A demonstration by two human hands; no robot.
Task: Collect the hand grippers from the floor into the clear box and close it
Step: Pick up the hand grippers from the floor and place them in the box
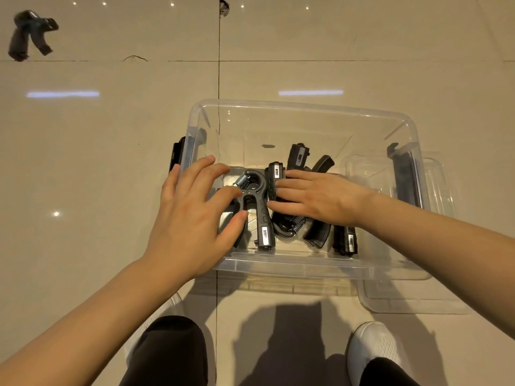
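— Where are my hands?
— Both over the clear box [303, 264]: left hand [192, 215] spread, fingers loose; right hand [315, 196] flat on the hand grippers [257, 207]. Neither grasps anything.
— And that far gripper [29, 34] on the floor [111, 135]?
— Rigid, probably light. I'd grab both handles.

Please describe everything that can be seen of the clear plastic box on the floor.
The clear plastic box is a rectangular, see-through tub with rounded corners and a thick rim. It stands upright and open on the glossy beige tiled floor. A black latch hangs at each short side. Several black hand grippers with metal springs lie on its bottom. Both hands, the left hand and the right hand, reach inside. Its clear lid lies beside it.
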